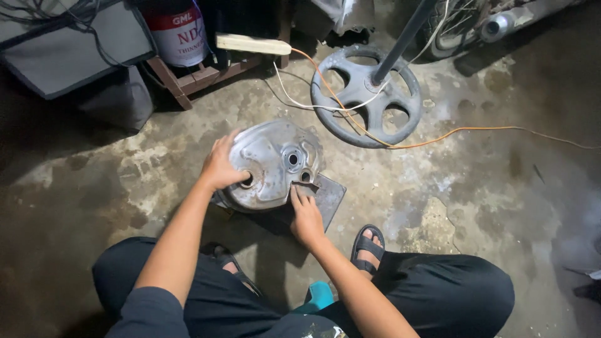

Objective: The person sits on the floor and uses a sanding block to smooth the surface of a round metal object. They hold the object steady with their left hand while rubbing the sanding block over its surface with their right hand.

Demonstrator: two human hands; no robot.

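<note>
Both hands flat, fingers spread: left hand (220, 168) and right hand (306, 216) on the metal cover (272, 164).

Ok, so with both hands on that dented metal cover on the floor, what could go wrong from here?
1. The dented grey metal cover rests partly on a dark flat slab, so it may rock or slide under pressure.
2. The left hand covers a hole and the right hand sits at a notched edge; bare fingers could get nicked.
3. The orange cable and white cable trail close by and could snag.
</note>
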